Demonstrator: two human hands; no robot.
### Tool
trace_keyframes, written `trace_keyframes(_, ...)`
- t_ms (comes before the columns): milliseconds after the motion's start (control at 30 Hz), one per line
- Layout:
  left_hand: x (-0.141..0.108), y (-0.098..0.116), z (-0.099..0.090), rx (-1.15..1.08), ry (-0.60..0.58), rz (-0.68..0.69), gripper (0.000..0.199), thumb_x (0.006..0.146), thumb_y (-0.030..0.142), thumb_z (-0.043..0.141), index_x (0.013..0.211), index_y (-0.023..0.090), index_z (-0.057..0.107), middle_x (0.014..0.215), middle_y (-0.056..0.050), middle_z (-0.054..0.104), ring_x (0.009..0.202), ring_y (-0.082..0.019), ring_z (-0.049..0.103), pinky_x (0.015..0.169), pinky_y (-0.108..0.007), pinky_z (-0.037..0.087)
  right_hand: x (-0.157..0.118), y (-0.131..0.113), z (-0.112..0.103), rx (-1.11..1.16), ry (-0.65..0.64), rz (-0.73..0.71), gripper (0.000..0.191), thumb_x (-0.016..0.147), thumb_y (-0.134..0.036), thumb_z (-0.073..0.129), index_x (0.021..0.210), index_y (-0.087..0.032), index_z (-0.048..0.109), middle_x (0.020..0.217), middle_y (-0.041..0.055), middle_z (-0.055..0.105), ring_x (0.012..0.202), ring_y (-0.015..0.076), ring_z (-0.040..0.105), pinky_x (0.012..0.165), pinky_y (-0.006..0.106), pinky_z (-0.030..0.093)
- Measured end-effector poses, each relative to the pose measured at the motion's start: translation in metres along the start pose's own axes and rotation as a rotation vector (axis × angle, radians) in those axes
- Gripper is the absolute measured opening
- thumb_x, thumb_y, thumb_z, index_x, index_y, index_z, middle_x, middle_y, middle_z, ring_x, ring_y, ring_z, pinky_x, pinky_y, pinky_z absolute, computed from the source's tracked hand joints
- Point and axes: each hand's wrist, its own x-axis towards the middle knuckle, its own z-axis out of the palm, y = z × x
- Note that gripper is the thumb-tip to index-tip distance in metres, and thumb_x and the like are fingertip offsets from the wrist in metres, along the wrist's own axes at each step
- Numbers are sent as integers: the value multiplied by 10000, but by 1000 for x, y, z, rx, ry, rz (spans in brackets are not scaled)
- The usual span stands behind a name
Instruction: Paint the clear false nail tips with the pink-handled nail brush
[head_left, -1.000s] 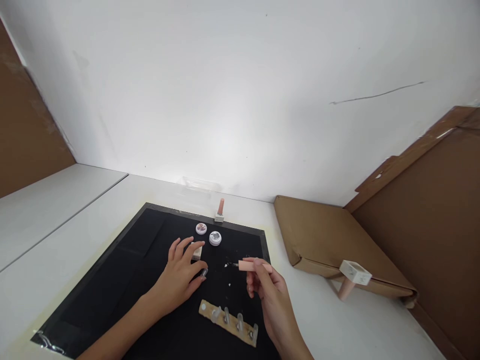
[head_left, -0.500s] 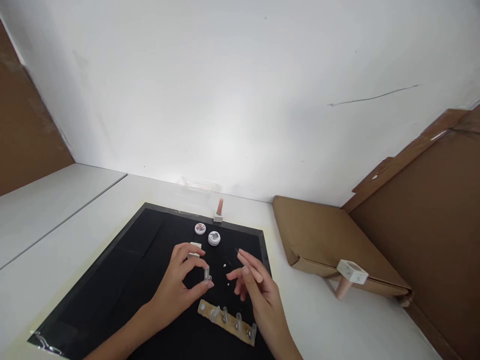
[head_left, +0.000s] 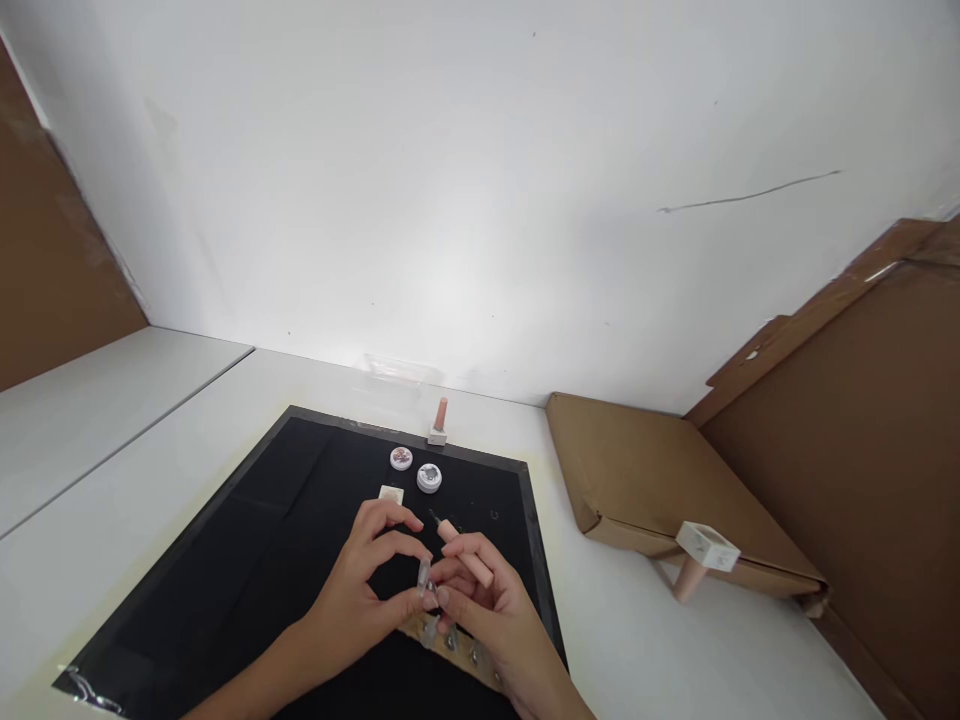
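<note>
My left hand (head_left: pixel 367 580) is closed, pinching a clear false nail tip (head_left: pixel 424 572) on a small stand between thumb and finger. My right hand (head_left: pixel 487 610) grips the pink cap of a nail polish brush (head_left: pixel 466 554), its bristle end slanting up and to the left. The thumb and fingers of that hand also meet at the nail tip. Beneath both hands, a tan strip (head_left: pixel 461 660) carries several more clear nail tips, partly hidden by the right hand. Just beyond my left fingers is a white square bottle (head_left: pixel 391 494), partly covered.
Two round white tubs (head_left: pixel 401 458) sit on the black mat (head_left: pixel 255 540). A capped polish bottle (head_left: pixel 439 424) stands at its back edge. To the right are a flat cardboard box (head_left: pixel 660 460) and another pink-and-white polish bottle (head_left: pixel 705 546). A white wall rises behind.
My right hand has moved left to the nail tip, and the brush now points up and left. The left hand has shifted slightly right and down with the nail tip.
</note>
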Motion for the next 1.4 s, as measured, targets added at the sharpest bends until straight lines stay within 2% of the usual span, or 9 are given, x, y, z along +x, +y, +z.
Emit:
trace_keyframes(200, 1, -1, 1, -22, -8, -12, 131, 760, 291, 711, 859, 230, 650, 991, -61, 554, 970, -228, 496, 862, -367, 415, -1, -2, 3, 12, 8, -9, 303, 650, -279, 818, 851, -208, 601, 719, -30, 654, 575, 72, 592, 498, 168, 474)
trace_keyframes(500, 3, 0, 2, -29, -14, -35, 159, 780, 358, 681, 854, 218, 666, 986, -79, 564, 965, -236, 507, 854, -380, 420, -4, -12, 8, -20, 48, -4, 317, 661, -297, 811, 862, -200, 586, 733, -27, 651, 572, 74, 590, 496, 180, 469)
trace_keyframes(867, 4, 0, 0, -45, -52, -65, 254, 775, 441, 665, 881, 211, 665, 1003, -92, 565, 973, -244, 507, 863, -394, 418, -6, -17, 10, -19, 66, 10, 332, 651, -311, 815, 861, -203, 582, 732, -40, 635, 522, 48, 548, 502, 173, 449)
trace_keyframes(1000, 3, 1, -2, -100, -88, -72, 330, 750, 480, 673, 945, 215, 655, 1039, -96, 554, 1005, -252, 502, 890, -402, 415, -3, -14, 7, -20, 66, 14, 326, 652, -311, 813, 855, -199, 583, 737, -30, 643, 520, 54, 560, 511, 180, 455)
trace_keyframes(1200, 3, 6, -6, -200, -153, -170, 209, 914, 316, 475, 981, 238, 656, 1075, -87, 546, 1080, -236, 490, 963, -407, 371, -2, -13, 6, -15, 88, 7, 322, 639, -305, 817, 839, -209, 583, 734, -27, 641, 542, 93, 608, 504, 202, 460)
trace_keyframes(1400, 5, 3, -6, -309, -153, -240, 174, 877, 321, 552, 919, 219, 686, 1036, -84, 552, 1053, -237, 522, 947, -390, 377, -7, -17, 11, -17, 100, -27, 285, 686, -272, 787, 871, -216, 577, 758, -23, 638, 631, 118, 651, 578, 226, 503)
